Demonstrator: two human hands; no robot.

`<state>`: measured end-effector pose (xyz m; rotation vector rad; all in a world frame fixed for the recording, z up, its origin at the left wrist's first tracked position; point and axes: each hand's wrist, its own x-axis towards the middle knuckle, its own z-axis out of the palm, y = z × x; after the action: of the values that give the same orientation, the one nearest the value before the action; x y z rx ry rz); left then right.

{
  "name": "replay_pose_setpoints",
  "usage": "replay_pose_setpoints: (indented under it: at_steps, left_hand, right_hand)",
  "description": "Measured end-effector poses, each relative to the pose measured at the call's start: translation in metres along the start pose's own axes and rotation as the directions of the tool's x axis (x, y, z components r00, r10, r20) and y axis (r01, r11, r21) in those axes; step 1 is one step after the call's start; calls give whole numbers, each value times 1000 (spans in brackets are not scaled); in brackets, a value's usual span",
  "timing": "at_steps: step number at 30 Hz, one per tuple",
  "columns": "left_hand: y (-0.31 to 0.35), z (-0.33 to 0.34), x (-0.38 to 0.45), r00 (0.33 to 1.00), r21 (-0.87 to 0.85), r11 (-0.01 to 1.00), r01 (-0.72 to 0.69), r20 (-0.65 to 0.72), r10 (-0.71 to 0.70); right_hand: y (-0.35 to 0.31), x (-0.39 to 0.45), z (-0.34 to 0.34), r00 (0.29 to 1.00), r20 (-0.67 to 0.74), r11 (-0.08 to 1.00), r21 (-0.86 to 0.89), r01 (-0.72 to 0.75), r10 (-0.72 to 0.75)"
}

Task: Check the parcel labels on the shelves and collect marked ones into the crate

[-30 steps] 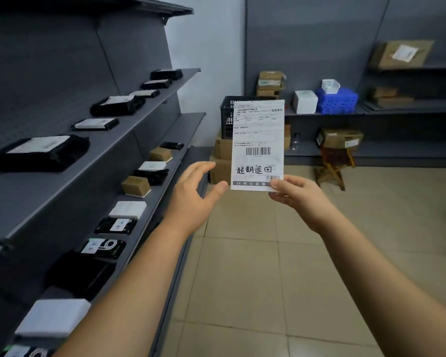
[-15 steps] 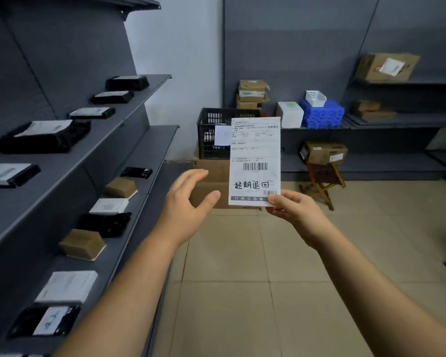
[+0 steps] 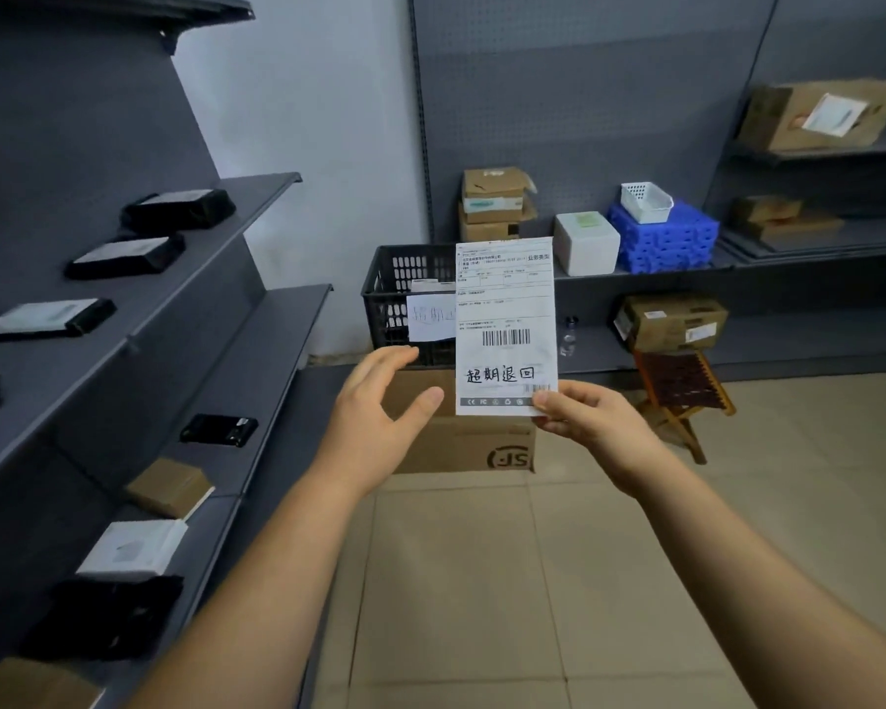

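Note:
My right hand [image 3: 592,424] pinches the lower right corner of a white parcel with a shipping label [image 3: 505,324], held upright; it carries a barcode and handwritten black characters. My left hand [image 3: 374,409] hovers just left of it, fingers relaxed, holding nothing. Behind the parcel stands a black slatted crate [image 3: 397,284] with a handwritten paper sign on its front, set on a cardboard box [image 3: 461,445]. Grey shelves [image 3: 257,319] on the left carry black, brown and white parcels, such as a black one [image 3: 219,429] and a brown one [image 3: 170,486].
Along the back wall, shelves hold cardboard boxes [image 3: 494,202], a white box [image 3: 586,243], a blue crate stack [image 3: 666,237] topped by a white basket, and another box [image 3: 671,322]. A small wooden stool [image 3: 684,394] stands on the tiled floor at right.
I have moved forward along the left shelves; the crate and back wall are closer. Both hands keep the same pose, the parcel still upright in my right hand.

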<state>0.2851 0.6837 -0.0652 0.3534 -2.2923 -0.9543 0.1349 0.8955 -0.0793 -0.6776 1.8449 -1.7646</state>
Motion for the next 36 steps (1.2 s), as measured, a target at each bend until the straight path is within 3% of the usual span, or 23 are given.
replay_pose_setpoints:
  at_steps: [10,19,26,36]
  left_hand:
    - [-112,33,166,996,16,996,87,-6,-87]
    - [-220,66,340,991,0,993,117,68,-117]
    - [-286,100,437,978,23,989,145,145,-147]
    - [-365,159,576,959,116,968,224,153,-240]
  right_hand:
    - [21,213,7,994,93,997,42,-60,56]
    - [42,396,19,990,35,990,21,-139,138]
    - [56,508,6,982,24,982,23,-189,188]
    - [87,700,-31,954,80,954,47,-295,290]
